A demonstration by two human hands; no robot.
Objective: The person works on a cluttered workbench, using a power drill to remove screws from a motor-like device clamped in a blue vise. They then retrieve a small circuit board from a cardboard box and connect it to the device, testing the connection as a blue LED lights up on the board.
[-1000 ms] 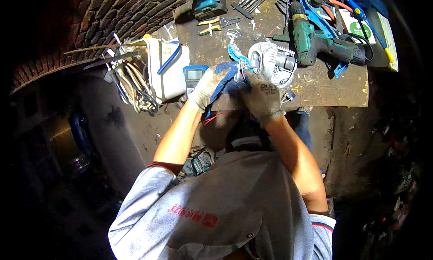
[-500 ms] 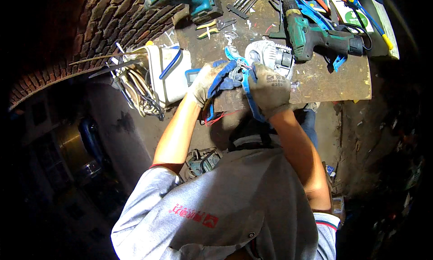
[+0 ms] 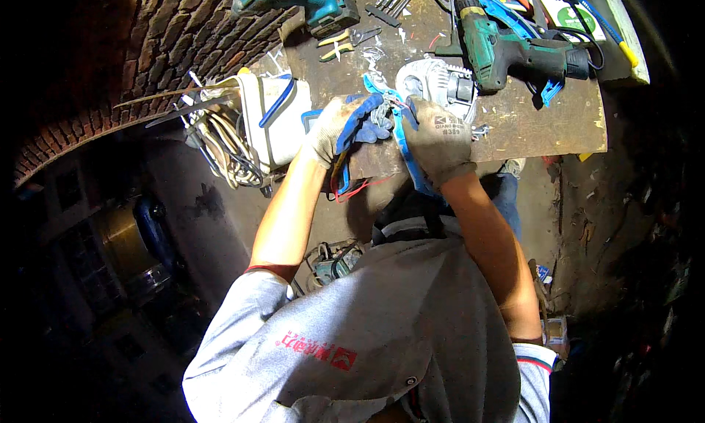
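Both of my hands wear grey work gloves with blue palms and meet at the near edge of a worn workbench (image 3: 536, 122). My left hand (image 3: 341, 125) is curled around a small bundle of wires; red and yellow wires (image 3: 344, 188) hang below it. My right hand (image 3: 437, 140) grips a blue-handled tool (image 3: 410, 166) whose handle sticks down past the bench edge. A silver alternator (image 3: 437, 81) lies on the bench just beyond my fingers. What sits between my fingertips is hidden.
On the bench lie a green drill (image 3: 507, 48), a teal power tool (image 3: 308, 4), yellow-handled pliers (image 3: 336, 41) and several metal bits. A white box (image 3: 272, 118) with coiled cables (image 3: 220, 147) hangs off the left end. A brick wall (image 3: 147, 48) curves on the left.
My hands have stayed together at the bench edge by the alternator. The blue handle now shows below my right hand, and the wires hang lower under my left.
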